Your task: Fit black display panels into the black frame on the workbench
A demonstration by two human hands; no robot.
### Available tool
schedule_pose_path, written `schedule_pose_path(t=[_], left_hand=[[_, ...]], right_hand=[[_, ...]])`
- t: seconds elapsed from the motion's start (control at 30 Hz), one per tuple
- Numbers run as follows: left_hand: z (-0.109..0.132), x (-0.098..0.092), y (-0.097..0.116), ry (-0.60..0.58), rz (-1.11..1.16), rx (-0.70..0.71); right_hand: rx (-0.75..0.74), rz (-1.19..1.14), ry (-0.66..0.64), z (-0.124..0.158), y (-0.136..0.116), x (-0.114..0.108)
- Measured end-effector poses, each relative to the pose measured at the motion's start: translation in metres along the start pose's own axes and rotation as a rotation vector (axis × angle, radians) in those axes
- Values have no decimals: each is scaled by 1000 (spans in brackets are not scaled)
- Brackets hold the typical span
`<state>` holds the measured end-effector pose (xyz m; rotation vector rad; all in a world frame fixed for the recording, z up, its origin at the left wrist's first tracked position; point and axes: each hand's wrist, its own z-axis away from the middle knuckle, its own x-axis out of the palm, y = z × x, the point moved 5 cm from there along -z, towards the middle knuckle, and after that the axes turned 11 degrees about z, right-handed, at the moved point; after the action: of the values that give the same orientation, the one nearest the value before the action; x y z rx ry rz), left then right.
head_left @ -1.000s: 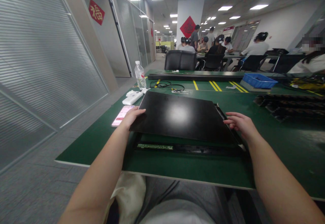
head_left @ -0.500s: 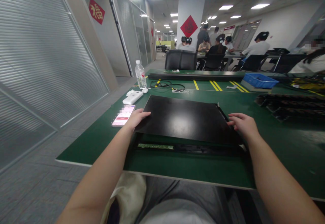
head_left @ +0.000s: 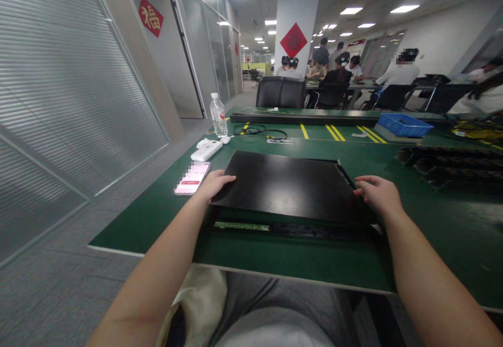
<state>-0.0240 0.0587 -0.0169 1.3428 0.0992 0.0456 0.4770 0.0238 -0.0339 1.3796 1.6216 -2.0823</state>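
A thin, glossy black panel point(head_left: 275, 184), like a display screen, lies tilted over a dark frame point(head_left: 330, 231) on the green table. My left hand point(head_left: 218, 183) is closed on the panel's left edge, thumb on top and the other fingers hidden beneath. At the right edge, my right hand point(head_left: 375, 192) has its fingers bent against the rim of the panel and frame; their exact contact is hard to make out. A narrow green circuit board point(head_left: 241, 226) shows along the frame's near side, below the panel's front edge.
Left of the panel lie a phone point(head_left: 192, 178) and a white device point(head_left: 206, 150), with a water bottle point(head_left: 218, 116) behind. Black cables point(head_left: 259, 132) lie farther back. To the right are a blue tray point(head_left: 404, 125) and several dark strips point(head_left: 444, 166). People sit in the background.
The panel's far left corner has shifted slightly right and down along with my left hand. My right hand stays at the right edge, almost unmoved.
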Motion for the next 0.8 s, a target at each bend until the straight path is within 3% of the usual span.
schedule_pose_path(t=[0.57,0.8], left_hand=[[-5,-1,-6,-15,0,-1],[-8,-2,-7,-20,-54,60]], right_hand=[[-42,146,22,3,-6,-5],[-67,160,54,2,-6,-6]])
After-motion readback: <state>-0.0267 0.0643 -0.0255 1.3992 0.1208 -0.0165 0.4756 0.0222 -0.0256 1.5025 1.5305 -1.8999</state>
